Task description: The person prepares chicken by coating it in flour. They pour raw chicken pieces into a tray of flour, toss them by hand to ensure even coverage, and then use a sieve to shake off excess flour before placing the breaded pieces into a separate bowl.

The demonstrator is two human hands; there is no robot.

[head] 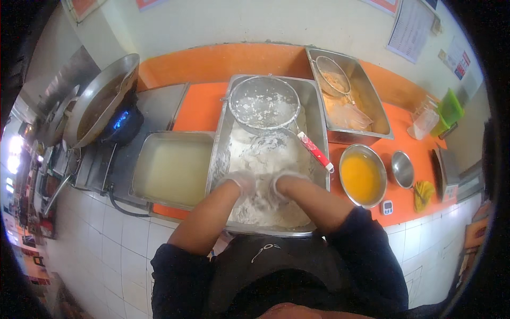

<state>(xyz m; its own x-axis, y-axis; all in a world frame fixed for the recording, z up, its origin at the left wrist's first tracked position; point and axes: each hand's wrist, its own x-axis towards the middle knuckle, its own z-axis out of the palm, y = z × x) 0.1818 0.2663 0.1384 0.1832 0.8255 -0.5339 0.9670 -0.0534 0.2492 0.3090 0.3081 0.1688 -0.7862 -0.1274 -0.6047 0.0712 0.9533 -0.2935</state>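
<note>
Both hands are down in a deep steel pan of white flour. My left hand, in a clear plastic glove, is partly sunk in the flour on the left side. My right hand, gloved the same way, is in the flour a short gap to the right. Flour and blur hide the fingers of both, so I cannot tell what they hold. A round wire-mesh strainer, with white lumps on its mesh, rests across the far end of the pan. Its red handle lies over the right rim.
On the left, a large wok of dark liquid sits over a blue flame. A pan of cloudy liquid adjoins the flour pan. Rightward are a bowl of yellow liquid, a small steel bowl, a timer and another deep pan.
</note>
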